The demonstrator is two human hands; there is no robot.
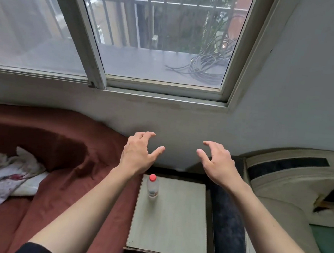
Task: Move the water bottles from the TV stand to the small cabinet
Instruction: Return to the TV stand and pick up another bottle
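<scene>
Head view: both hands (pixel 137 154) (pixel 217 163) empty, fingers spread, above clear red-capped bottle (pixel 152 186) on pale square cabinet (pixel 173 227).

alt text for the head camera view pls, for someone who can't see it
A water bottle with a red cap stands upright on a small cabinet, while the person's left hand and right hand hover open and empty above it. A bed with a red cover lies to the left, a barred window above.

Looks like a bedroom in someone's home — bed (pixel 36 175) with a rust-red cover and crumpled floral cloth (pixel 4 176), small bedside cabinet (pixel 171 227), barred sliding window (pixel 150 34) above.
</scene>
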